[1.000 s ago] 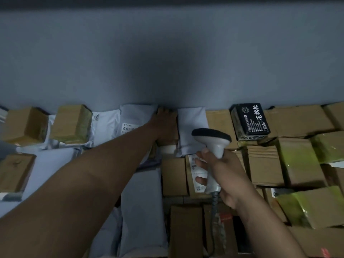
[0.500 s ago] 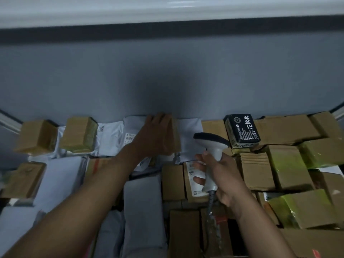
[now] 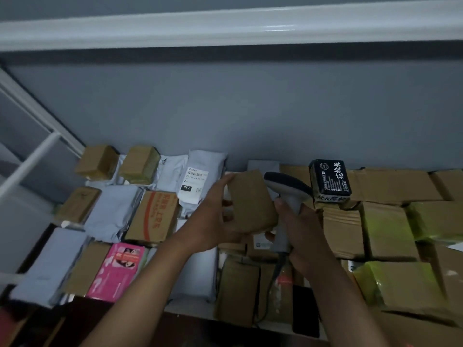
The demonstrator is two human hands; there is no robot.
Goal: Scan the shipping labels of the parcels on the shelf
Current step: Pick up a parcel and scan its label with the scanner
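A small brown cardboard box (image 3: 251, 201) is lifted above the packed shelf (image 3: 190, 309), gripped in the left hand (image 3: 215, 221) with fingers curled round its edges. Just beside it, the right hand (image 3: 304, 234) is wrapped round a grey scanner (image 3: 288, 194). A black box (image 3: 329, 181), grey mailers (image 3: 112, 211) and a pink box (image 3: 120, 269) crowd around.

dim, cool grey cast | glare streak on white shelf rail (image 3: 250, 26) far above the fingers | dark shadow band just beneath that rail | motion blur on parcels (image 3: 50, 266) left of and below the fingers | straight rails bowed toward edges | print near fingertips soft
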